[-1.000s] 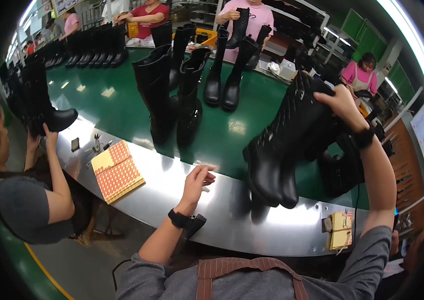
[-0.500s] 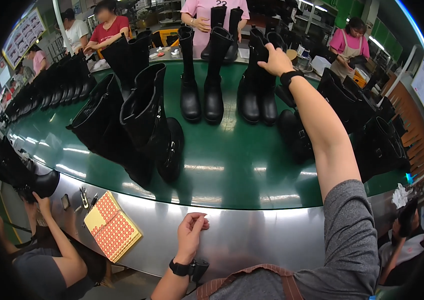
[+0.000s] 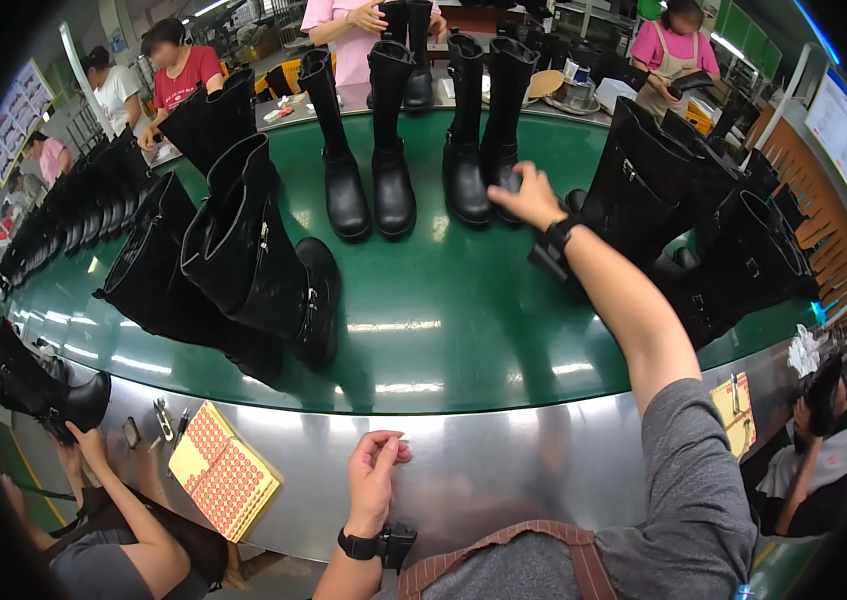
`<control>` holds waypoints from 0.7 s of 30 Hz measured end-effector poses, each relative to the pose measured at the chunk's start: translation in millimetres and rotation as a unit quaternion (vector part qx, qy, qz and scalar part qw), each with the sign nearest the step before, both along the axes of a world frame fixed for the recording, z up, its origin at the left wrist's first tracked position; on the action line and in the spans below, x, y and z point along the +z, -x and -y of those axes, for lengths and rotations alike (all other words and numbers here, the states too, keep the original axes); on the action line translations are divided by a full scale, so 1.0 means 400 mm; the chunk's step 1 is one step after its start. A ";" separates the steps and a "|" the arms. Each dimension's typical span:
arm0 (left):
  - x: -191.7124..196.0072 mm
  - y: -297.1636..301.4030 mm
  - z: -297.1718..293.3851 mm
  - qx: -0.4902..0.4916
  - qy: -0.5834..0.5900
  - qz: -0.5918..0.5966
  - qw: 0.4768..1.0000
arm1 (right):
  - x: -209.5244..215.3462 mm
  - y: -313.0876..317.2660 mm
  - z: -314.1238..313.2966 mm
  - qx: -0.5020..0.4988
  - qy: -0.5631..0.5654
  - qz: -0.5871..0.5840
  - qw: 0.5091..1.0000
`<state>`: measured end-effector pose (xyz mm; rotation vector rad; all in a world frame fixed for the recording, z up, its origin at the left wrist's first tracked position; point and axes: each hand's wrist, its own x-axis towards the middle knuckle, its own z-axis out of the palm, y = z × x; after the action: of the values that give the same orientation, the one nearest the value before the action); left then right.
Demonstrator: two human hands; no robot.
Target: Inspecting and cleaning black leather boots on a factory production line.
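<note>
My right hand [image 3: 532, 197] reaches over the green tabletop with its fingers apart. It is beside the toe of a tall black boot [image 3: 504, 120], whose mate [image 3: 464, 130] stands just left of it; whether the fingertips touch the toe I cannot tell. My left hand [image 3: 374, 480] is low over the metal edge [image 3: 484, 460], its thumb and fingers drawn together; anything between them is too small to make out. Another upright black pair [image 3: 394, 150] stands left of the first. Larger buckled boots [image 3: 254, 250] lean at my left, and more boots [image 3: 644, 180] stand at my right.
A yellow pad of round red stickers [image 3: 224, 465] lies on the metal edge at left, near small tools [image 3: 164, 418]. A second sticker pad [image 3: 734, 410] is at right. Co-workers [image 3: 184, 75] stand across the table; others sit at both sides. Rows of boots [image 3: 84, 205] fill the far left.
My right hand has come off the top of the right boot pair and moved down to its toe. The view has shifted, bringing the right sticker pad into sight. My left hand stays pinched.
</note>
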<state>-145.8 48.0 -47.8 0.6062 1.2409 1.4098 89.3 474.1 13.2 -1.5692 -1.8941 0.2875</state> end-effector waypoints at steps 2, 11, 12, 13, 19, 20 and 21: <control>0.001 -0.003 -0.001 0.000 0.000 0.002 1.000 | -0.078 -0.008 0.014 0.003 0.060 0.024 0.998; 0.010 -0.015 -0.009 0.004 0.019 -0.037 0.999 | -0.178 0.015 0.032 0.042 0.090 0.021 0.995; 0.010 -0.017 -0.009 0.004 0.014 -0.049 0.999 | -0.189 0.027 0.030 0.060 0.055 0.034 0.996; 0.011 -0.020 -0.010 0.001 0.007 -0.063 0.998 | -0.196 0.035 0.020 0.070 0.095 0.056 0.991; 0.016 -0.026 -0.012 0.006 0.007 -0.062 0.998 | -0.226 0.134 -0.014 0.062 0.168 -0.022 0.984; 0.016 -0.026 -0.012 0.006 0.010 -0.063 0.998 | -0.223 0.145 -0.014 0.026 0.156 -0.050 0.986; 0.016 -0.026 -0.012 0.005 0.011 -0.063 0.998 | -0.216 0.164 -0.021 -0.027 0.155 -0.078 0.984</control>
<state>-135.5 52.8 -41.3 0.6818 1.3593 1.3816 23.6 482.6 -73.2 -1.7389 -1.7438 0.6897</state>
